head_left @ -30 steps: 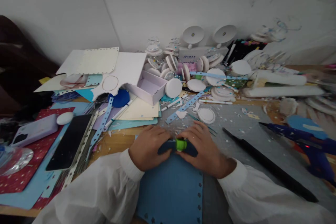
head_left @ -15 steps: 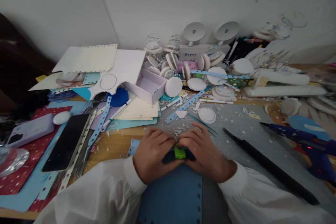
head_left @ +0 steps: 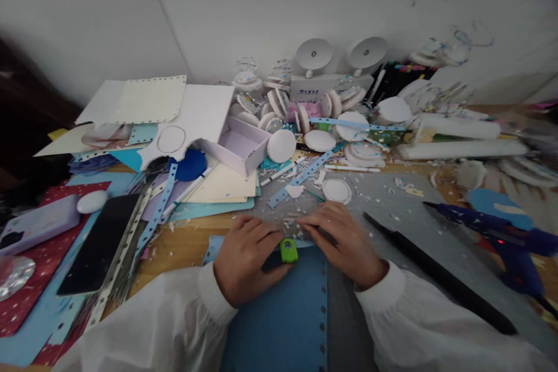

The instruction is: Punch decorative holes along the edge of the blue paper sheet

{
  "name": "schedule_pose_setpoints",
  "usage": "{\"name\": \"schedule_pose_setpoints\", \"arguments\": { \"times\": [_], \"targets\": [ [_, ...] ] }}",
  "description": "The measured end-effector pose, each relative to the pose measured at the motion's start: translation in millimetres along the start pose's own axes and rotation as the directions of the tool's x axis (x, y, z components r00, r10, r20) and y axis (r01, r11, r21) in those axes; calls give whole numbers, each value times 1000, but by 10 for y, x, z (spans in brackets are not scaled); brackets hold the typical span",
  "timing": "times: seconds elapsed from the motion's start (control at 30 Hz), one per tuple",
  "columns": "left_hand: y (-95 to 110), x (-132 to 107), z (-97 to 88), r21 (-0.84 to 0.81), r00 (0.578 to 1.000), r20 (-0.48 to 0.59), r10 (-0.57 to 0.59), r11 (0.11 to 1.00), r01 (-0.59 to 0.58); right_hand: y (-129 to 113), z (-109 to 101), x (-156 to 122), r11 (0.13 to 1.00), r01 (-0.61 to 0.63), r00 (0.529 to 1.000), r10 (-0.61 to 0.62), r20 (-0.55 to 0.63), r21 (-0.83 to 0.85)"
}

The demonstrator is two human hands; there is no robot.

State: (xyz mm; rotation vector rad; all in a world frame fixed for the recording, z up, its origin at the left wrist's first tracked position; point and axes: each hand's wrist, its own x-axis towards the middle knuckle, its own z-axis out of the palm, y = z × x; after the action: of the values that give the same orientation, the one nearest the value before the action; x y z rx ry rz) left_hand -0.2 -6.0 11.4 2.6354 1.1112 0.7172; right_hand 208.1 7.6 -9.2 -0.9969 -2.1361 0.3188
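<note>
A blue card sheet (head_left: 283, 314) with punched holes down its right edge lies on the grey mat in front of me. On its top edge sits a small punch with a green button (head_left: 288, 250) and a dark blue body. My left hand (head_left: 244, 256) curls round the punch's left side and grips it. My right hand (head_left: 342, 238) rests just to the punch's right, fingers bent down on the sheet's top right corner; whether it touches the punch is hidden. Both arms wear white sleeves.
A black rod (head_left: 440, 282) lies diagonally on the right, with a blue glue gun (head_left: 501, 232) beyond it. A black phone (head_left: 98, 244) and lilac phone (head_left: 39, 224) lie left. Paper sheets, an open white box (head_left: 238, 148), white discs and blue punched strips crowd the back.
The punch has shifted slightly left along the sheet's top edge. My right hand has come off the punch and now rests beside it; the left hand keeps its grip.
</note>
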Motion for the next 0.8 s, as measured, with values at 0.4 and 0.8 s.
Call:
{"name": "schedule_pose_setpoints", "arguments": {
  "times": [0.4,0.8],
  "targets": [
    [-26,-25,41,16,1000,-22,17,1000,-17,-13,10,4,999,-25,1000,25,-11,31],
    [-22,20,-27,-81,997,-17,-79,994,77,-157,64,6,976,216,957,-217,193,29]
  ]
}}
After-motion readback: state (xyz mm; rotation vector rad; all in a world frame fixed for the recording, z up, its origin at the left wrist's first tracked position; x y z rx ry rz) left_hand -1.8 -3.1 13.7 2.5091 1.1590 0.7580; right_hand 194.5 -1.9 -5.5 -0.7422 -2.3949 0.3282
